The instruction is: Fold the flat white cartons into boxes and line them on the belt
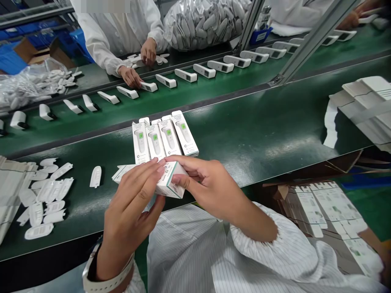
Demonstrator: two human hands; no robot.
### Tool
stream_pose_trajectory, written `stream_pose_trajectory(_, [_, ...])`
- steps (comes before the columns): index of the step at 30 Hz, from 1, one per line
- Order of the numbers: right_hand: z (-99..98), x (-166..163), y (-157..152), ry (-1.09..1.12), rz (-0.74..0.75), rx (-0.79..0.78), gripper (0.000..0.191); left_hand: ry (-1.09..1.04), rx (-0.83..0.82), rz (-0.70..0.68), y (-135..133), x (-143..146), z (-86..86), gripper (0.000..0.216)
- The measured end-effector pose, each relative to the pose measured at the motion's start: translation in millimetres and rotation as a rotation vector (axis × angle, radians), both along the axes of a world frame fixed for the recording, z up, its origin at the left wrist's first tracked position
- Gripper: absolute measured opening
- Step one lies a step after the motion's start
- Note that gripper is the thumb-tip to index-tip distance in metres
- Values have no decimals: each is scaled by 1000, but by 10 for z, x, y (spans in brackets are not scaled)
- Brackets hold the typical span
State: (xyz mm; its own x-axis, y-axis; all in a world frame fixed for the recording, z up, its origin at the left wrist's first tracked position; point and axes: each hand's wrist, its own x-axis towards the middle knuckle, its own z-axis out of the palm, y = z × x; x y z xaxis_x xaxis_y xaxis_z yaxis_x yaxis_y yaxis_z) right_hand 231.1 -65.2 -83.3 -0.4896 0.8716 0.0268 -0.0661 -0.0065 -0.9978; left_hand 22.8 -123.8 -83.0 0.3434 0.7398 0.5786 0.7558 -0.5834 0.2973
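Between my two hands is a small white cardboard box point(171, 179) with teal edges, tilted above the front edge of the green bench. My left hand point(134, 199), with a pale watch band at the wrist, wraps its fingers over the box's left part. My right hand point(210, 183) grips the other end, its thumb on the near face. Just beyond stand several printed thermometer boxes point(155, 138) in a row, lying face up side by side. Part of another white carton point(122, 173) shows behind my left fingers. A single white plastic cover point(95, 176) lies to the left.
Loose white covers point(45, 195) lie at the left beside stacked flat cartons point(12, 191). White thermometers point(186, 75) line the conveyor point(229, 83) ahead. Across it, a co-worker's hand point(131, 76) touches one. A metal post point(311, 44) rises at right. More flat cartons point(363, 110) are beyond.
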Motion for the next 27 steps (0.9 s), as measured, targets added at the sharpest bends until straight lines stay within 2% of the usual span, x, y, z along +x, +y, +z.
stream_pose_trajectory(3, [61,70,15,-31,22,29,38,-60,7,-16,0,-11,-13,79])
stream_pose_trajectory(6, [138,167,33,16,134,17,40,-118,-12,-51,-2,-41,-10,86])
stream_pose_trajectory(9, [187,231,24,7,245,31,63,-86,-41,-44,1,-59,-3,81])
stream_pose_trajectory(11, [172,273,0,-67,237,144,77,15,-41,-15,6,-60,-6,78])
stream_pose_trajectory(12, [141,309,-11,-88,208,203,74,64,-30,9,9,-63,-15,78])
stream_pose_trajectory(14, [24,427,0,-62,83,248,58,86,19,87,23,-87,-56,82])
stream_pose_trajectory(16, [-157,591,88,-57,-202,208,48,33,49,194,56,-138,-145,85])
stream_pose_trajectory(18, [-376,732,251,-146,-582,183,47,-17,32,289,115,-201,-292,78])
stream_pose_trajectory(20, [-604,777,435,-250,-803,196,48,-14,-1,350,188,-247,-480,68])
stream_pose_trajectory(22, [-808,706,568,-337,-809,218,49,13,-25,367,251,-248,-658,62])
stream_pose_trajectory(24, [-950,574,613,-411,-719,233,47,41,-25,338,277,-190,-771,54])
stream_pose_trajectory(27, [-1015,454,554,-476,-629,264,39,4,2,222,255,14,-775,45])
